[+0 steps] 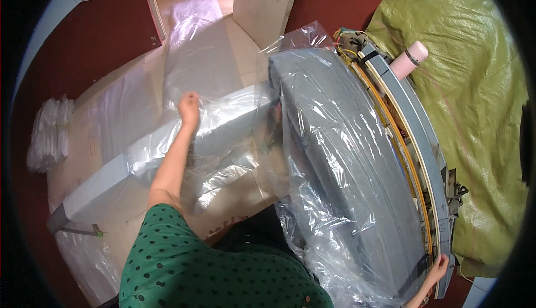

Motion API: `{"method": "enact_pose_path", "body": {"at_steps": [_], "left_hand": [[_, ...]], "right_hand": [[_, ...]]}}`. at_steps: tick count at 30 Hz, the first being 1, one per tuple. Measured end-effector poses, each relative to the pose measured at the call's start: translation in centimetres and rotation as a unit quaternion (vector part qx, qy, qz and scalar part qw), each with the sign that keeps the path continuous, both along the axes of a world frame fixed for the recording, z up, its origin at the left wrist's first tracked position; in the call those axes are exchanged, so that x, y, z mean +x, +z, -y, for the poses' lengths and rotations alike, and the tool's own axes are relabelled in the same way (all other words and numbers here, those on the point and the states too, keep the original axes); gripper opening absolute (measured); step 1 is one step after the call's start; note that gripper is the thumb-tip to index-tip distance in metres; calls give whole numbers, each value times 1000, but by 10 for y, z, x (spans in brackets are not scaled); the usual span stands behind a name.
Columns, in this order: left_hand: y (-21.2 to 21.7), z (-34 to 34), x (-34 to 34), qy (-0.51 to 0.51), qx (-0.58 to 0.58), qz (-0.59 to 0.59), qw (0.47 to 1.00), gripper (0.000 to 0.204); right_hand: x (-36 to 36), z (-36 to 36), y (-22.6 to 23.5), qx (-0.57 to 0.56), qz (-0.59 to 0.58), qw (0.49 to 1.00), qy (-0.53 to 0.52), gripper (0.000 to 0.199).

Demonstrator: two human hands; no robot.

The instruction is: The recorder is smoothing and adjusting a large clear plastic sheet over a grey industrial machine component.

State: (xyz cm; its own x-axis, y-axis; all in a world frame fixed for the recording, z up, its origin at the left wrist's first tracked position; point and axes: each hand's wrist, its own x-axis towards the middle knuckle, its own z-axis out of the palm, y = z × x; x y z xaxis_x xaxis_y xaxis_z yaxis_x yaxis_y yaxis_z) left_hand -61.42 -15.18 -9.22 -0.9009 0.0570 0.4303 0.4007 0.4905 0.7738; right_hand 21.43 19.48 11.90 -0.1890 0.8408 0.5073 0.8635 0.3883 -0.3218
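My left hand (188,108) is closed on a clear plastic sheet (223,110), left of the middle, with the arm stretched forward. The sheet spreads over a long pale grey beam (100,179) and runs right, toward a wide grey padded surface (329,118) under shiny clear film. At the lower right, my right hand (438,269) has its fingers curled at the near end of a long grey bar (427,135). This bar belongs to a long machine with an orange-brown strip (399,140) along it. The plastic partly covers what lies beneath it.
A pink bottle (409,60) rests against the bar's far part. Green-yellow tarp (480,112) covers the right side. Coloured wires (349,51) show at the machine's far end. Stacked clear plastic (51,132) lies far left. An open doorway with a pale door (265,6) is ahead.
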Motion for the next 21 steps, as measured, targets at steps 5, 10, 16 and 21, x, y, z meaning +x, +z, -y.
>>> {"method": "enact_pose_path", "body": {"at_steps": [5, 10, 16, 21], "left_hand": [[144, -33, 50, -218, 298, -44, 928, 2], [263, -69, 170, -496, 120, -262, 820, 9], [331, -96, 245, -620, 111, -342, 697, 13], [342, -83, 180, -498, 248, -140, 819, 18]], "right_hand": [[-165, 6, 19, -92, -130, 974, 159, 12], [-373, 99, 48, -214, -128, 881, 401, 27], [-442, 189, 56, -455, -197, 665, 558, 32], [-388, 185, 46, -417, 52, 571, 705, 11]]}}
